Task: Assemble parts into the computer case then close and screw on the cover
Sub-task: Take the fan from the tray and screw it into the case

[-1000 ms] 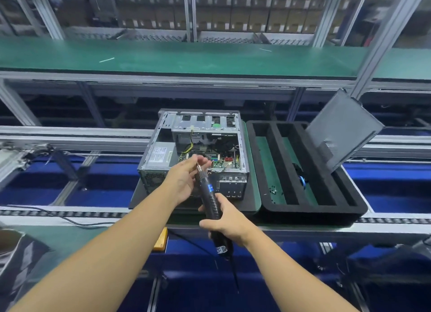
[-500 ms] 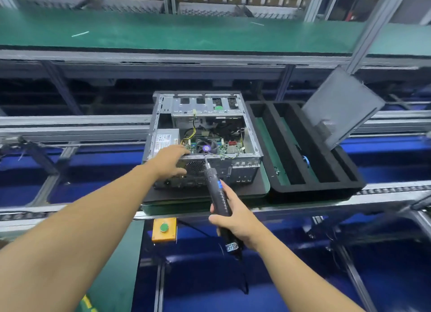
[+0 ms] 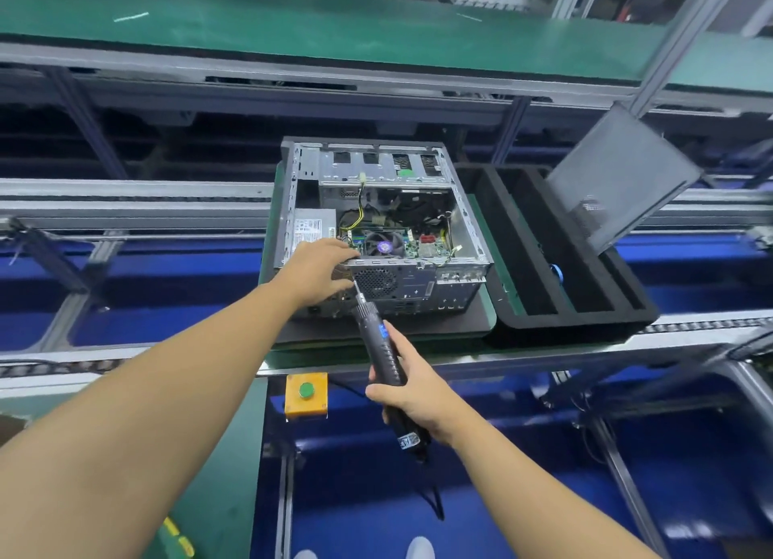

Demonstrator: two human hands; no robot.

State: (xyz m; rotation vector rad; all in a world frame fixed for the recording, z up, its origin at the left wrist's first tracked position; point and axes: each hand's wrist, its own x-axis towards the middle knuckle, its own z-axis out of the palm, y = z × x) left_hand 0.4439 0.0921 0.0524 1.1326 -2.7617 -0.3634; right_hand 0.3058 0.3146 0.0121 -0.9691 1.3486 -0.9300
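Head view: L hand (image 3: 320,266) sits on the near top rim of the computer case (image 3: 418,284), fingers bent over the edge. Can't tell if it pinches a screw underneath. R hand (image 3: 412,395) is wrapped tight round the electric screwdriver (image 3: 378,337). The bit points up and away to a spot just right of the L thumb, by the corner of the fan grille (image 3: 375,281). Case lies open side up, beyond both hands. The cover (image 3: 619,178) leans in the foam tray (image 3: 573,320), well off to the right of the R hand, so closing isn't done yet

Risks, as I judge them: bit tip is v. close to the L thumb, so a slip off a screw head would jab it. Driver comes in at a slant, not square to the panel, so it may cam out or cross-thread. The cable (image 3: 435,500) hanging below the R wrist could snag & tug the tool off line
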